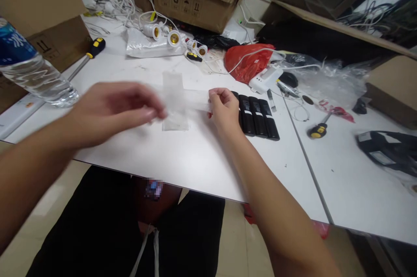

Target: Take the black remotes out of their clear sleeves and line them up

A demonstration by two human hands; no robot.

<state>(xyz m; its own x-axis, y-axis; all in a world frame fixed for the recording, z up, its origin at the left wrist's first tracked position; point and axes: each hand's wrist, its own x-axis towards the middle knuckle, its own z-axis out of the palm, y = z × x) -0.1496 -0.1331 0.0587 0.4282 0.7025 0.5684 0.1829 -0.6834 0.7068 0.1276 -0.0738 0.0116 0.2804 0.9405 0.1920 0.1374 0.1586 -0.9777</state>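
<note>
My right hand (224, 110) is closed in a pinch on the end of a thin, translucent plastic piece (197, 99), perhaps a small bag or film. This piece stretches leftward over the white table, in front of or across an upright-lying translucent strip (173, 79). Left of it, my left hand (120, 103) hovers above the table, smeared by motion. Its thumb and fingertips come close together, and whether anything is between them cannot be made out. Several black, slim cases with white bands (259, 116) lie side by side just right of my right hand, partly covered by it.
A water bottle (42, 77) and a screwdriver (94, 49) are at left. Cardboard boxes (195, 3), white lamp sockets (174, 39), a red bag (244, 62) and a power strip (267, 78) line the back. Another screwdriver (317, 130) lies right, beyond a table seam.
</note>
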